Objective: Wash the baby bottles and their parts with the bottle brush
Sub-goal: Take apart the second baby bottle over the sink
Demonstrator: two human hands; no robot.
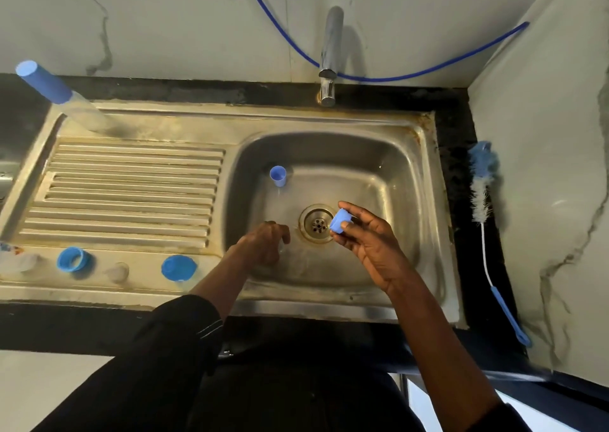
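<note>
Well left of the drain (317,223): blue ring (73,259) and blue lid (178,268). Just left of it: left hand (267,240), fingers curled, contents indiscernible. Over its right edge: right hand (369,243) pinching a blue cap (341,221). Far right: bottle brush (484,201) on worktop (459,181).

I saw dark clothing only: a black garment (296,398) filled the btm of frame. L sleeve (184,329) was black, loose & creased, ending mid-forearm. A few thin pale stitch lines ran across it nr the cuff. R sleeve (517,415) was dark too, only just visible at the btm edge. L hand (263,243) & R hand (369,243) were bare.
</note>
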